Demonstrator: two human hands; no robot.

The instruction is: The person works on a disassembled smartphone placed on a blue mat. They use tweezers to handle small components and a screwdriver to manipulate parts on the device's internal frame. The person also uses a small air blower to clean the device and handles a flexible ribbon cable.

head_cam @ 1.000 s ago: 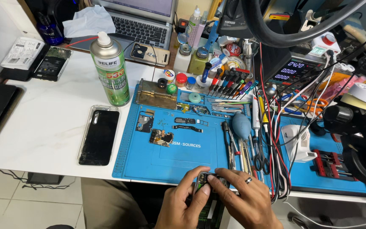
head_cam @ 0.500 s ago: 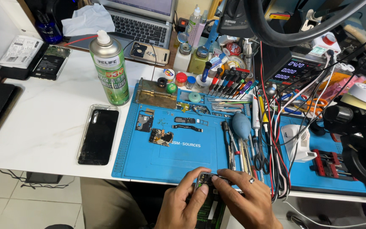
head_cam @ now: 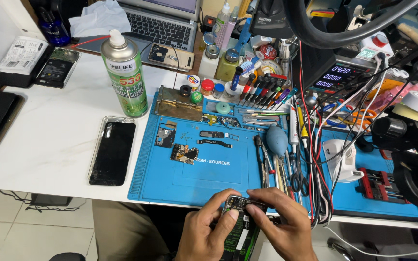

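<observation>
Blue matting (head_cam: 218, 179) covers the white tabletop (head_cam: 49, 140) where we work, both hands low at its near edge. Our left hand (head_cam: 206, 234) grips an opened phone (head_cam: 238, 227) from the side, thumb across its body, while our right hand (head_cam: 281, 224) closes over the top end, fingers pinched at the upper edge. The phone sits just off the mat, over our lap, its green board showing between the hands.

On the mat lie small boards (head_cam: 175, 145) and flex strips, near a grey blower (head_cam: 276, 140) and a row of tweezers (head_cam: 272, 166). A green spray can (head_cam: 124, 72) stands upright left of the mat, with a black phone in a clear case (head_cam: 113, 151) lying flat below it. A laptop (head_cam: 163, 24) sits at the back, a power supply (head_cam: 337, 77) with lit digits to the right, and red and black leads (head_cam: 310, 159) trail down across the mat.
</observation>
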